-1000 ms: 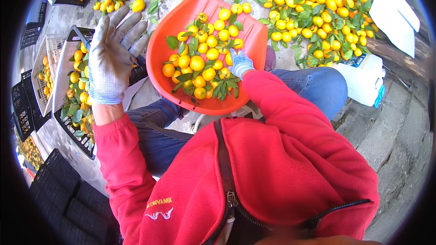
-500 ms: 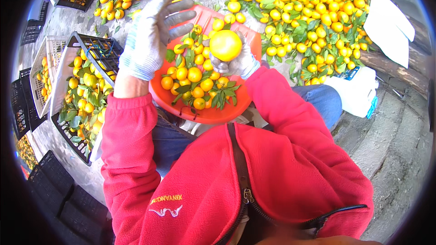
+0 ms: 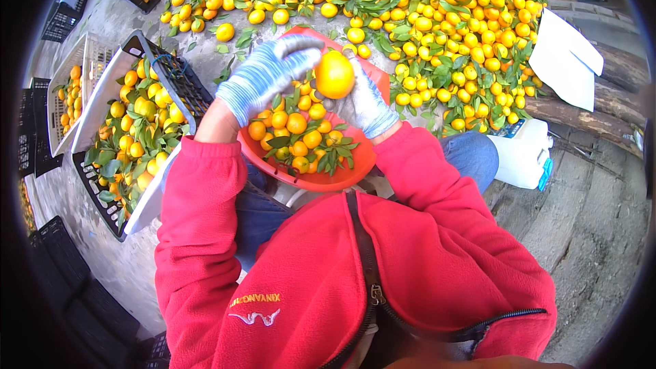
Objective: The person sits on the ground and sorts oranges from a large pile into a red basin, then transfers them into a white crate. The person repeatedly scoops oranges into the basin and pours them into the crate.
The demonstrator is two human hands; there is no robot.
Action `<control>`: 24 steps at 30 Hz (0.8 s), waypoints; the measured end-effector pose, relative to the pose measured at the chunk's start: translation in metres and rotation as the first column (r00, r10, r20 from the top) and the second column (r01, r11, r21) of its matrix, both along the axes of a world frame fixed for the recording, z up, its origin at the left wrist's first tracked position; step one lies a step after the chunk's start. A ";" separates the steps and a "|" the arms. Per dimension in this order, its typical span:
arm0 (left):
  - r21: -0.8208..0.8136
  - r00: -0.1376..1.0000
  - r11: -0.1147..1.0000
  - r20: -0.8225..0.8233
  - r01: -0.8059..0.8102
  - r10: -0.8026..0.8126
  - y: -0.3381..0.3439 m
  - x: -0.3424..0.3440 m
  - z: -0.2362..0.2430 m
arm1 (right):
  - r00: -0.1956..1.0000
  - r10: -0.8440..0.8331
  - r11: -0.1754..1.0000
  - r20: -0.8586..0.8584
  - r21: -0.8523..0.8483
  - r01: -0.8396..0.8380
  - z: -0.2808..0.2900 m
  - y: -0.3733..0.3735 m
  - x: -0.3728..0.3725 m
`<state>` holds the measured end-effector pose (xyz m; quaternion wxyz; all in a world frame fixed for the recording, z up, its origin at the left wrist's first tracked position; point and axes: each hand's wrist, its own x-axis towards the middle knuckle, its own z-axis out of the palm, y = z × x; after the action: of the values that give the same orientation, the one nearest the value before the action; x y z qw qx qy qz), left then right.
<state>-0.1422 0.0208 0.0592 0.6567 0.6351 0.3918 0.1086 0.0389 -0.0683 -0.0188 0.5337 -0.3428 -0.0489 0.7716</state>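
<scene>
Both hands wear pale gloves with blue-striped cuffs. Above the red plastic basket [image 3: 359,167], my right hand [image 3: 365,102] is closed around a large orange mandarin [image 3: 335,75]. My left hand [image 3: 277,74] comes at the fruit from the left, its fingers stretched out and the thumb apart from them. Its fingertips are beside the mandarin; whether they touch it I cannot tell. Inside the basket lie several smaller mandarins [image 3: 296,123], some with green leaves attached. The basket sits between my knees, partly covered by my hands.
A broad heap of leafy mandarins [image 3: 471,41] covers the ground ahead. At the left, a dark crate [image 3: 181,85] with a white lining holds more fruit, near a white crate [image 3: 58,106]. A white jug [image 3: 523,157] and a white sheet [image 3: 564,61] are at the right.
My left hand has moved down and right, from raised and spread to beside the mandarin. The right hand still holds the fruit, slightly lower. The view has shifted a little.
</scene>
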 end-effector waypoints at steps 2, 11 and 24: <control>0.014 0.993 0.994 -0.027 0.111 -0.111 -0.008 -0.004 0.001 | 0.815 -0.107 0.974 0.569 0.226 -0.030 0.019 -0.003 -0.010; -0.170 0.843 0.982 0.514 -0.084 0.161 -0.028 -0.045 0.022 | 0.615 -0.042 0.774 0.788 0.415 -0.479 0.110 -0.004 -0.002; -0.294 0.853 0.951 0.468 -0.096 0.232 -0.039 -0.037 0.006 | 0.330 -0.258 0.639 0.908 0.416 -0.646 0.093 0.003 0.005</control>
<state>-0.1793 -0.0182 0.0653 0.8011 0.4578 0.2734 0.2721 0.0440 -0.0652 0.0740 0.3832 -0.4560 -0.6919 0.4080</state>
